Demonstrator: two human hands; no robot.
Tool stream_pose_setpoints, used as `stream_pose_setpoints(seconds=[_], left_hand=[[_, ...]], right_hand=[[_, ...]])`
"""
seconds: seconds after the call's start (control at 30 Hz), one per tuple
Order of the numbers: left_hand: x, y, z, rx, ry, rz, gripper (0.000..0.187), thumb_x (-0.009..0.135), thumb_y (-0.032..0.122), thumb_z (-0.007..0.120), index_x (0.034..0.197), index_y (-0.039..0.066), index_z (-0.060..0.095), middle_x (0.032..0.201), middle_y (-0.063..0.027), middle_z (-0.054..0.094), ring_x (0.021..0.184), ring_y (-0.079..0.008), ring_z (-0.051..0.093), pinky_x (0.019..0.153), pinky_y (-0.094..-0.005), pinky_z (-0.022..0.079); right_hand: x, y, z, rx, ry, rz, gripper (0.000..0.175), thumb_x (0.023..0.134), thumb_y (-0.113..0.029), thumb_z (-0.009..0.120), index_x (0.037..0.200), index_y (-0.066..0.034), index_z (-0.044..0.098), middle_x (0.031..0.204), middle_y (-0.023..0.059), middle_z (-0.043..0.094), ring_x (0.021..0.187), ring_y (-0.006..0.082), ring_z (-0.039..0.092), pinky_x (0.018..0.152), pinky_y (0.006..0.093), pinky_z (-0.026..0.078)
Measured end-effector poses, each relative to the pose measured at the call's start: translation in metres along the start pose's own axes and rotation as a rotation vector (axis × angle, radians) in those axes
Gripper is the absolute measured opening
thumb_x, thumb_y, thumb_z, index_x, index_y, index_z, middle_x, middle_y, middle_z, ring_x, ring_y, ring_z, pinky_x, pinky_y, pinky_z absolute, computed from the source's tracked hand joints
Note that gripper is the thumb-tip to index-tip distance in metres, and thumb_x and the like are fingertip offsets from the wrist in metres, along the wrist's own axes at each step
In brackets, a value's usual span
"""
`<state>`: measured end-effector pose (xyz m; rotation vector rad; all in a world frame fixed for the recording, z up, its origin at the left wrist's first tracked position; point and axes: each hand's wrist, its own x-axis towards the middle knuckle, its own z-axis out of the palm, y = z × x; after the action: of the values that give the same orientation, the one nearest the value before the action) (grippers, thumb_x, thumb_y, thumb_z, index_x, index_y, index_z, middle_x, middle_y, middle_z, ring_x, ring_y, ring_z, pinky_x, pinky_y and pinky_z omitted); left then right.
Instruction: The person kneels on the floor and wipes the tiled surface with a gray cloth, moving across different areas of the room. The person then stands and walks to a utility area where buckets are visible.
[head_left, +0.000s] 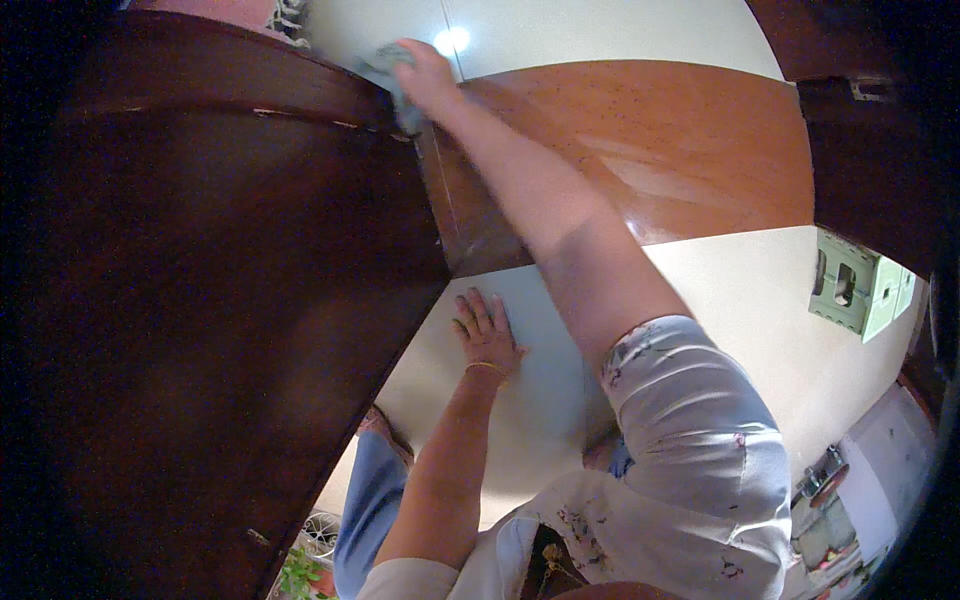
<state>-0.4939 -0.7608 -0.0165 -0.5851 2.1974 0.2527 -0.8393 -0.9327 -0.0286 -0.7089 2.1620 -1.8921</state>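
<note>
A greyish-green cloth (405, 90) is bunched in my right hand (429, 81), which is stretched far forward. It is at the corner of the dark wooden door panel (255, 247), beside the brown threshold slab (645, 142). Slight blur hides whether the cloth presses on the panel or the slab. My left hand (486, 330) rests palm down, fingers spread, on the pale floor tile (547, 352), just on the near side of the slab. It wears a thin yellow bracelet (487, 366) and holds nothing.
Pale flooring (600, 30) with a bright light reflection lies beyond the slab, near a pink fringed rug (217, 9). A light green plastic stool (847, 285) stands at right. Dark wood (847, 142) bounds the slab's right end. A leafy plant (300, 574) shows bottom left.
</note>
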Motion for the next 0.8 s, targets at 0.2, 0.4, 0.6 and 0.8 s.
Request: stream_pose_setpoints(seconds=[0.2,0.4,0.6,0.8], left_hand=[[-0.004,-0.017,0.009,-0.043,-0.015,-0.042,0.111,0.070,0.049,0.076,0.150,0.005,0.013,0.154,-0.0277,-0.007,0.140,-0.0498,-0.009,0.109,-0.0645,0.008],[-0.001,-0.010,0.007,-0.058,-0.003,-0.030,0.113,0.068,0.048,0.078,0.149,0.004,0.014,0.154,-0.0285,-0.007,0.140,-0.0504,-0.007,0.109,-0.0647,0.008],[0.001,-0.005,0.004,-0.114,0.214,0.046,0.107,0.067,0.040,0.081,0.147,0.005,0.019,0.153,-0.0297,0.003,0.140,-0.0507,0.000,0.109,-0.0647,0.010],[0.066,0.058,-0.126,-0.212,0.440,0.097,0.113,0.062,0.038,0.085,0.149,0.012,0.017,0.154,-0.0265,0.005,0.139,-0.0519,0.006,0.105,-0.0668,0.021]], right_hand=[[-0.066,-0.020,-0.073,-0.155,0.102,-0.114,0.051,0.080,-0.009,0.061,0.130,-0.0072,0.051,0.131,0.0168,0.052,0.121,0.0323,0.050,0.103,0.0390,0.039],[-0.118,0.080,-0.352,-0.727,0.729,-0.019,0.047,0.073,-0.001,0.061,0.119,0.0013,0.054,0.116,0.0172,0.059,0.110,0.0310,0.054,0.102,0.0391,0.039],[-0.203,0.150,-0.470,-1.230,0.656,0.397,0.064,0.085,-0.034,0.059,0.135,0.0021,0.042,0.141,0.0261,0.038,0.127,0.0408,0.041,0.106,0.0438,0.035],[-0.162,0.167,-0.478,-1.340,0.613,0.364,0.064,0.086,-0.039,0.053,0.133,0.0039,0.044,0.137,0.0271,0.043,0.127,0.0400,0.042,0.106,0.0434,0.035]])
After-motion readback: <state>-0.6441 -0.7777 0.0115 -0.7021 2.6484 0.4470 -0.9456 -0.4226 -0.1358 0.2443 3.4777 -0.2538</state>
